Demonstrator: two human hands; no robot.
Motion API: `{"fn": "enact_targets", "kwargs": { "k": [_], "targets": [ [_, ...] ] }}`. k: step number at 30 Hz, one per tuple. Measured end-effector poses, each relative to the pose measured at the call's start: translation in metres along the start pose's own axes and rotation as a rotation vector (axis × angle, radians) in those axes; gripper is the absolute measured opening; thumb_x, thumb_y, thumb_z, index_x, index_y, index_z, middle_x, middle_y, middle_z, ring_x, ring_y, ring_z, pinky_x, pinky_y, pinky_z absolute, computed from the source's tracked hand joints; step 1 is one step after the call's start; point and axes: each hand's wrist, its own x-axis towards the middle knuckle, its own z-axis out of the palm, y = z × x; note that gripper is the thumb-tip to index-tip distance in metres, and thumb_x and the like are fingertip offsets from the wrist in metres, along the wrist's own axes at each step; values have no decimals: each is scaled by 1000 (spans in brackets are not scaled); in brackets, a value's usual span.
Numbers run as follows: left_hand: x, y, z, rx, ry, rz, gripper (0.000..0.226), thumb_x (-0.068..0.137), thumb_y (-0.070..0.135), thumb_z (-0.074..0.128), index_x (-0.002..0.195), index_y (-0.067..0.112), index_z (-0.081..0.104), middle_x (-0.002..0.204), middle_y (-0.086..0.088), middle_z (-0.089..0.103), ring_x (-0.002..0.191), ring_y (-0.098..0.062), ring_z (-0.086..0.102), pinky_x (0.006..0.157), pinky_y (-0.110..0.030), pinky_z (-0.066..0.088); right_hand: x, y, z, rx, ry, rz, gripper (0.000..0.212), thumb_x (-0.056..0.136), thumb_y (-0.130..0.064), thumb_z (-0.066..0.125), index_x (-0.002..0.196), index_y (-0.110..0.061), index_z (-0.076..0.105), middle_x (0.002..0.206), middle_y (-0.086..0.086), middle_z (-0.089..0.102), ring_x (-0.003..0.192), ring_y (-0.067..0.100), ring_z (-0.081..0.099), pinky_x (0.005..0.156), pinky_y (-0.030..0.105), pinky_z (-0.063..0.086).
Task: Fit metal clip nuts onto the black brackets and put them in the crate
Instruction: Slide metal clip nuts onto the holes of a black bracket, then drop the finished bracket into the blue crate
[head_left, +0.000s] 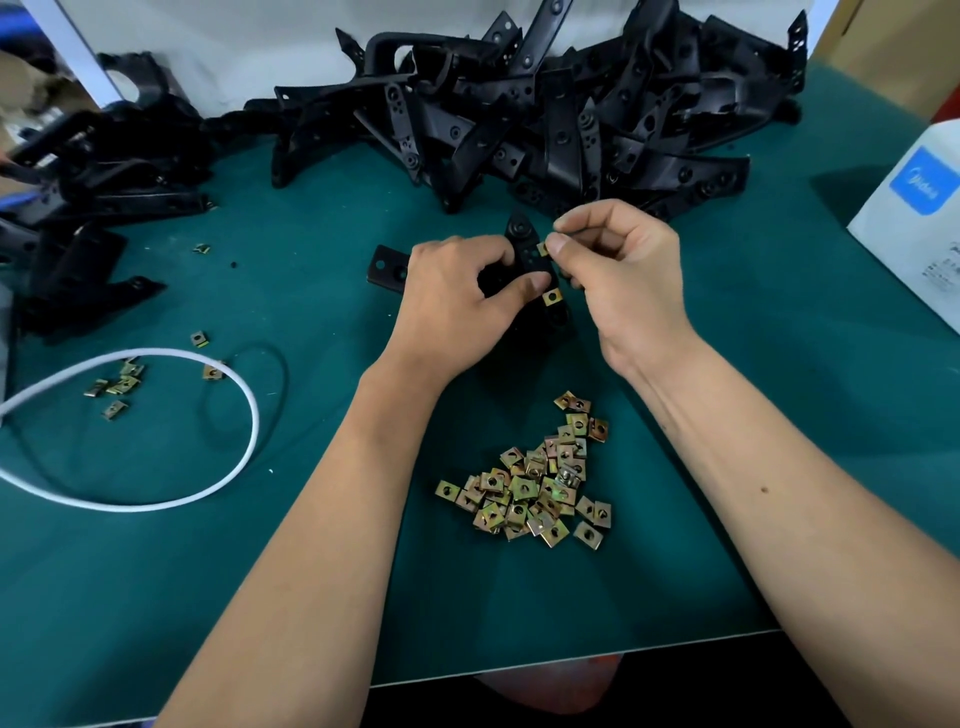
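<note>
My left hand (460, 291) grips a black bracket (527, 249) held upright over the green mat. One brass-coloured clip nut (552, 297) sits on the bracket's lower edge. My right hand (618, 270) pinches a second clip nut (543, 248) against the bracket's right edge, near its top. A loose heap of clip nuts (540, 483) lies on the mat between my forearms. A big pile of black brackets (545, 114) fills the back of the table. No crate is in view.
More black brackets (88, 208) lie at the far left. A white cable loop (208, 467) encircles several stray clip nuts (119, 384). A white carton with a blue label (919, 218) stands at the right edge. The table's front edge (571, 660) runs below the nut heap.
</note>
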Motion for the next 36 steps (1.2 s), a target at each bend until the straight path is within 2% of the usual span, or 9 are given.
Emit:
{"fn": "enact_targets", "kwargs": {
  "k": [5, 11, 18, 21, 24, 26, 30, 34, 36],
  "targets": [
    [1, 2, 0, 29, 1, 14, 31, 90, 35, 76, 75, 11, 63, 64, 2, 55, 67, -22, 52, 76, -35, 35, -2, 0, 5, 7, -55, 13, 18, 83, 0, 75, 87, -17, 72, 74, -3, 69, 77, 13, 66, 76, 29, 57],
    [2, 1, 2, 33, -2, -12, 32, 90, 39, 75, 76, 12, 63, 62, 5, 55, 65, -22, 53, 74, -34, 36, -3, 3, 7, -47, 6, 33, 8, 87, -9, 75, 87, -17, 75, 78, -2, 73, 79, 10, 69, 77, 27, 57],
    [2, -2, 4, 9, 15, -101, 33, 89, 45, 73, 77, 15, 67, 65, 2, 63, 68, -23, 60, 76, -43, 49, -8, 4, 12, -285, 30, -75, 37, 98, -28, 62, 68, -6, 65, 53, -16, 51, 55, 1, 46, 56, 21, 38],
    [2, 0, 5, 16, 9, -143, 31, 90, 45, 73, 78, 17, 67, 68, 3, 65, 71, -21, 61, 83, -50, 51, -8, 3, 12, -254, 13, -61, 43, 99, -27, 58, 74, 7, 61, 58, 9, 52, 60, 8, 44, 55, 33, 36],
    [2, 1, 4, 24, 3, -175, 29, 90, 44, 73, 77, 19, 66, 67, 6, 63, 71, -19, 61, 87, -52, 50, -8, 2, 13, -253, -15, -51, 44, 99, -27, 55, 85, 14, 63, 84, 34, 63, 70, 18, 51, 65, 46, 48],
    [2, 1, 4, 19, -1, -194, 28, 90, 45, 72, 76, 21, 66, 66, 8, 63, 71, -17, 61, 88, -52, 50, -7, 1, 11, -227, -28, -19, 40, 101, -25, 54, 87, 9, 70, 90, 29, 69, 76, 18, 59, 72, 44, 53],
    [3, -1, 8, 7, 6, -271, 35, 93, 47, 69, 72, 20, 64, 60, 6, 57, 65, -21, 56, 75, -45, 47, 0, 1, 5, -68, -79, 211, 42, 109, -31, 45, 102, -9, 80, 108, 11, 78, 110, 21, 71, 103, 41, 53],
    [4, 3, 9, 81, 58, -349, 42, 95, 52, 65, 69, 19, 62, 63, 3, 58, 72, -26, 59, 80, -45, 49, -3, 0, 0, -310, -134, 80, 27, 99, -17, 56, 116, -17, 78, 107, -9, 77, 105, -1, 68, 97, 22, 50],
    [6, 12, 10, 156, 85, -346, 43, 94, 54, 64, 64, 25, 54, 62, 6, 55, 73, -24, 58, 88, -46, 48, -7, -4, -9, -408, -211, 8, 34, 89, -9, 64, 118, -22, 77, 104, -15, 75, 104, -2, 66, 94, 20, 51]
  ]
}}
